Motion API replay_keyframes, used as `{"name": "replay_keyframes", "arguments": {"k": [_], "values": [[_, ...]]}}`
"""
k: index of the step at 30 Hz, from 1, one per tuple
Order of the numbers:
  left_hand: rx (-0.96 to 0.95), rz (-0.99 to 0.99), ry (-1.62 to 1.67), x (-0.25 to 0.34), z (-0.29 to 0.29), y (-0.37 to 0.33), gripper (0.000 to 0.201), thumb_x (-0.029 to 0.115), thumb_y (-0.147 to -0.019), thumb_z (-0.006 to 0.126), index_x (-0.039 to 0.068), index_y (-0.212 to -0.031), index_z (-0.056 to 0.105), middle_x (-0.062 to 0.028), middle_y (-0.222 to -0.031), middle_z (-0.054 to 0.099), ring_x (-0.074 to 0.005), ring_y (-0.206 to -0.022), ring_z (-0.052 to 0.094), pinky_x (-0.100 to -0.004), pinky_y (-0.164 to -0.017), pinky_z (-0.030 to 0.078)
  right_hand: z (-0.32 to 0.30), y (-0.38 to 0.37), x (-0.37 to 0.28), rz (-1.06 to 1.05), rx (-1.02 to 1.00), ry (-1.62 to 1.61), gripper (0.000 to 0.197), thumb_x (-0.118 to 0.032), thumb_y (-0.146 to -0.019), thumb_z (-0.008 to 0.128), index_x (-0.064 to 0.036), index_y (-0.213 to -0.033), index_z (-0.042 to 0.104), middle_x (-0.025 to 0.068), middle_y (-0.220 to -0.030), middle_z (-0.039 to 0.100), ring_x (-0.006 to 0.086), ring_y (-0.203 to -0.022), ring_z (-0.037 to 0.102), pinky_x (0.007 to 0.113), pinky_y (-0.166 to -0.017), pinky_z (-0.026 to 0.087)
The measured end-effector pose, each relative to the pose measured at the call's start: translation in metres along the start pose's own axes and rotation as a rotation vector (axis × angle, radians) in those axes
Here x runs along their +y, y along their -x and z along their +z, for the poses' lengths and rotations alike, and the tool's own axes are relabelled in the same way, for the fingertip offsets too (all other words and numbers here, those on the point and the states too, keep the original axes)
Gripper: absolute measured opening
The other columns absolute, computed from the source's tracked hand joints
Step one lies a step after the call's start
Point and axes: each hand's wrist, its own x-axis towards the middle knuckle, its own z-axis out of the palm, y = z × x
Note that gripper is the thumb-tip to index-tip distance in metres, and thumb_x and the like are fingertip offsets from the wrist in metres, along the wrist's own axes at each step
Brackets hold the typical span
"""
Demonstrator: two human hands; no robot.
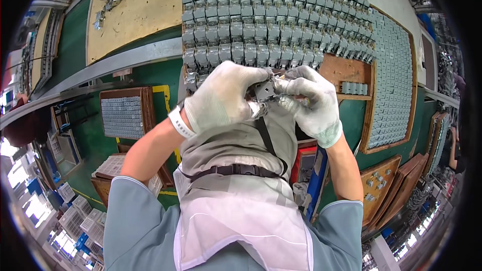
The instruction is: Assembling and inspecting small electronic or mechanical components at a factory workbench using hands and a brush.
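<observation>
Both my hands wear white knit gloves with dark, worn fingertips. Between them, in front of my waist, is a small grey box-shaped part (264, 90) with a dark hole in its face. My left hand (221, 95) grips it from the left with thumb and fingers. From the other side my right hand (312, 101) has its fingers curled and pinched at the part's edge; whether a smaller piece sits in them is hidden. Just beyond my hands stand rows of similar grey parts (256, 30) with metal fittings, packed close together.
A wooden tray (369, 78) at right holds a short row of grey blocks (354, 88). Beyond it is a long tray of grey blocks (391, 80). A tan board (140, 15) with loose metal pieces lies far left. More filled trays (123, 115) stand lower left.
</observation>
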Motion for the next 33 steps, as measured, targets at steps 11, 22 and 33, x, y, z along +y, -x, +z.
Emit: {"name": "replay_keyframes", "arguments": {"k": [11, 22, 33], "values": [[-0.134, 0.148, -0.006, 0.003, -0.005, -0.013, 0.055, -0.001, -0.068, 0.067, 0.001, -0.122, 0.066, -0.0151, -0.072, 0.063, -0.0236, -0.056, 0.061, -0.0309, -0.059, 0.053, -0.003, 0.017, 0.006, 0.110, 0.046, -0.144, 0.054, -0.032, -0.078, 0.084, -0.0062, -0.122, 0.066, 0.0121, -0.111, 0.061, 0.0222, -0.093, 0.063, 0.031, -0.074, 0.054], [-0.101, 0.265, -0.030, 0.019, 0.037, -0.026, 0.033, 0.009, -0.071, 0.073, 0.003, -0.102, 0.064, -0.0171, -0.071, 0.063, -0.0388, -0.070, 0.065, -0.0436, -0.062, 0.052, -0.034, 0.040, 0.028, -0.010, -0.047, -0.036, 0.061, -0.043, -0.076, 0.084, 0.0012, -0.112, 0.063, 0.0135, -0.106, 0.065, 0.0234, -0.091, 0.063, 0.034, -0.076, 0.051], [0.030, 0.009, 0.203, 0.031, 0.078, -0.066, 0.049, 0.013, -0.080, 0.066, -0.009, -0.123, 0.057, -0.0248, -0.089, 0.067, -0.0370, -0.079, 0.069, -0.0383, -0.072, 0.055, -0.032, 0.037, 0.024, 0.110, 0.328, 0.374, 0.072, -0.001, -0.071, 0.075, -0.0028, -0.138, 0.049, 0.0178, -0.123, 0.065, 0.0324, -0.102, 0.069, 0.037, -0.090, 0.054]]}}
